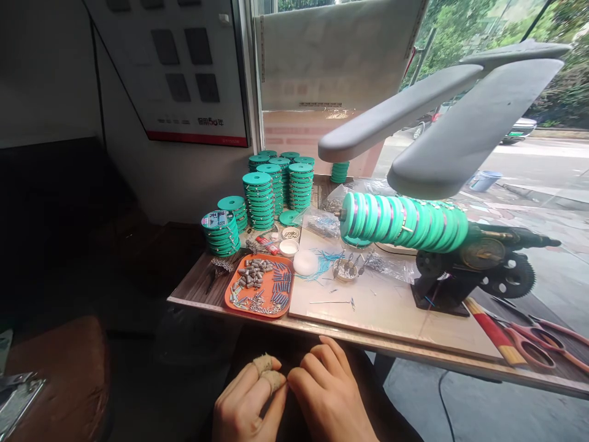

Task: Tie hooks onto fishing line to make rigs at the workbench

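In front of the table edge, low over my lap, my left hand (248,402) is closed in a pinch, with tan wraps around two fingertips. My right hand (329,393) is closed beside it, its fingertips meeting those of the left. Whatever they pinch is too small to make out. Just beyond the hands, an orange tray (229,297) holds grey metal weights (252,272), dark slim pieces and small shiny fittings. A pale board (391,319) lies right of it, bearing a thin metal rod (329,302) and a small bowl of metal parts (346,270).
Stacked green spools (257,202) stand at the back left. A hand-cranked winder (478,255) carries a row of green discs (405,224) at right, under large grey blades (442,135). Scissors (534,344) and a red-handled brush (494,331) lie near the right edge.
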Available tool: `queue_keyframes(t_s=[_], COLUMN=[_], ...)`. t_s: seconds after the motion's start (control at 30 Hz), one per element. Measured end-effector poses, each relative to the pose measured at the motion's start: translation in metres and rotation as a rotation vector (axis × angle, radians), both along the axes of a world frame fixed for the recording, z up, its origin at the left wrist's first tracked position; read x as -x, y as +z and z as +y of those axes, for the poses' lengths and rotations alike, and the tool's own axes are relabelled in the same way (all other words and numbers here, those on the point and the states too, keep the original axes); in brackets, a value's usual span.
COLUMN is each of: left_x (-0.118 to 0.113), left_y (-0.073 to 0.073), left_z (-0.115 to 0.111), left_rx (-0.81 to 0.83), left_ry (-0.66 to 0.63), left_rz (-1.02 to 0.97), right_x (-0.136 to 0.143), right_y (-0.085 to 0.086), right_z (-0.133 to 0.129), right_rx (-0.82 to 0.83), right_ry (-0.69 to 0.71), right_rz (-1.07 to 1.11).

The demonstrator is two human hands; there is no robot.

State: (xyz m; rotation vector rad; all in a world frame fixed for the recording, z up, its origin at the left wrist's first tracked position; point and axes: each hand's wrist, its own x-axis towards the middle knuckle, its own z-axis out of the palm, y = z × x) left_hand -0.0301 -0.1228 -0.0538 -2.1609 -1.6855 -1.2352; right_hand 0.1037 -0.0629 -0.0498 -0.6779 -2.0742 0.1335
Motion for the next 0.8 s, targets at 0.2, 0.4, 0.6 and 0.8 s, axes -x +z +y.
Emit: queue_keyframes(t_s=[0.2, 0.4, 0.6, 0.8], left_x=[-0.001, 0.0, -0.005, -0.008], left_y=[0.003, 0.002, 0.007, 0.013], left_z=[0.0, 0.001, 0.005, 0.007], left_rx=[0.012, 0.018, -0.016, -0.058], left_ry=[0.003, 0.0, 0.028, 0.064], left_rz=[-0.01, -0.014, -0.013, 0.015], right_x=[0.0, 0.0, -0.004, -0.002], right_y=[0.003, -0.001, -0.002, 0.001], right_z=[-0.001, 0.001, 0.003, 0.002], right_rx=[-0.013, -0.019, 0.026, 0.022], right_ry=[-0.023, -0.061, -0.035, -0.028], right_rz=[0.017, 0.023, 0.001, -0.006])
